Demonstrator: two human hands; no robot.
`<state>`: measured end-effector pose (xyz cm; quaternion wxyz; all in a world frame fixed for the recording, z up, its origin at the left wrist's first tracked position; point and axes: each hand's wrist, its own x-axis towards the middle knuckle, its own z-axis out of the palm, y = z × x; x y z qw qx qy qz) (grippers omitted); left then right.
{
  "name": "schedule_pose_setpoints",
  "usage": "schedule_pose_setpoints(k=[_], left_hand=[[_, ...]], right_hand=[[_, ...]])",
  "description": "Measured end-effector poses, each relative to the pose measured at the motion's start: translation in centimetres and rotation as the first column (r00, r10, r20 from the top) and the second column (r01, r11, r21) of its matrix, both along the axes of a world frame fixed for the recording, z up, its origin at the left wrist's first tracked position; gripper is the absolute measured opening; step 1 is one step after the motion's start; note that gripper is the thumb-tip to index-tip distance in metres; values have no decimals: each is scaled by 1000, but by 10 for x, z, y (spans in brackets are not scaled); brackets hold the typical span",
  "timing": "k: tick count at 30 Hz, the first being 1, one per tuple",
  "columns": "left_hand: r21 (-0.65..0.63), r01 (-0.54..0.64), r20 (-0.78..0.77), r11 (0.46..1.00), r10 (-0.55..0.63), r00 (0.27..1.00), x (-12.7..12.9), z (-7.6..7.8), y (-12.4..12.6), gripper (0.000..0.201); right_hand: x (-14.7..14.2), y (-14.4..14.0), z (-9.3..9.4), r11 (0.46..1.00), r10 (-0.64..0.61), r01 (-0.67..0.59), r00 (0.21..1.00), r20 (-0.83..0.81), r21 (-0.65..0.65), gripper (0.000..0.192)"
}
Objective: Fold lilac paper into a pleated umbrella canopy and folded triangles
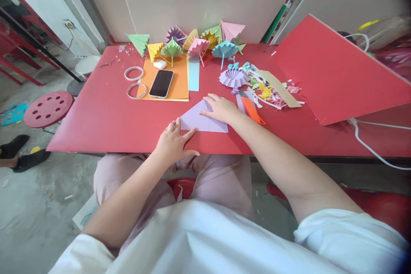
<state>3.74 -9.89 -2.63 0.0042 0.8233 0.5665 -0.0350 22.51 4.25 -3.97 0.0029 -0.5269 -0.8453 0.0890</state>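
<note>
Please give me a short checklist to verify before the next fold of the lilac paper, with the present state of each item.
1. Lilac paper lies flat on the red table: ok.
2. Left hand holds the paper's left corner: ok.
3. Right hand presses the top edge: ok.
4. Folded edges line up exactly: cannot tell.
5. Orange comb and paper scraps lie clear of the paper: ok.
6. Phone is out of the way, on the orange sheet: ok.

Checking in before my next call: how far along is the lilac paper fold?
Done: a row of finished paper umbrellas stands at the table's far edge. In hand: the lilac paper lies folded into a flat triangle, pressed by the left hand and right hand. Left: it shows no pleats yet.
</note>
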Motion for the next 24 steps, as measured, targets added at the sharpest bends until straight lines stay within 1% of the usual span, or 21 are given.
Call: schedule_pose_setpoints(k=[4, 6, 7, 9, 10, 11, 12, 13, 14, 16, 18, 21, 24], left_hand=[[-10, -1, -6, 1000, 1, 1000, 0, 1, 0, 80], [-8, -8, -3, 1000, 8, 1000, 0, 0, 1, 80], [-6, -12, 2, 1000, 12, 1000, 0, 0, 1, 79], [2, -15, 10, 1000, 15, 1000, 0, -1, 1, 79], [6, -12, 13, 1000, 12, 1000, 0, -1, 1, 79], [9, -10, 14, 1000, 10, 1000, 0, -1, 1, 78], [10, -7, 14, 1000, 7, 1000, -1, -2, 1, 77], [9, -5, 15, 1000, 5, 1000, -1, -2, 1, 75], [6, -4, 16, 1000, 4, 1000, -1, -2, 1, 74], [-2, -6, 20, 1000, 6, 1000, -1, -2, 1, 72], [-11, -6, 21, 1000, 6, 1000, -1, 0, 1, 73], [-21, -10, 17, 1000, 11, 1000, 0, 1, 1, 73], [-15, -20, 15, 1000, 20, 1000, 1, 3, 1, 75]], right_hand=[[-2, 2, 6, 998, -55, 56, 998, 32, -39, 79], [-7, -5, 10, 998, -67, 66, 997, 35, 9, 78], [-12, -11, 12, 996, -51, 50, 999, 18, 75, 74], [-24, -27, 13, 970, 35, -19, 997, -64, 241, 53], [-32, -36, 12, 958, 122, -91, 988, -97, 272, 43], [-39, -44, 10, 943, 241, -205, 964, -114, 263, 38], [-45, -51, 8, 922, 333, -292, 933, -137, 253, 36], [-51, -56, 5, 908, 387, -344, 908, -163, 241, 34], [-55, -60, 1, 899, 416, -369, 889, -192, 237, 33], [-59, -61, -5, 899, 430, -385, 868, -249, 211, 34], [-59, -58, -8, 907, 417, -379, 868, -269, 185, 36], [-56, -54, -8, 915, 397, -361, 887, -234, 182, 39], [-54, -54, -5, 920, 380, -348, 906, -188, 182, 40]])
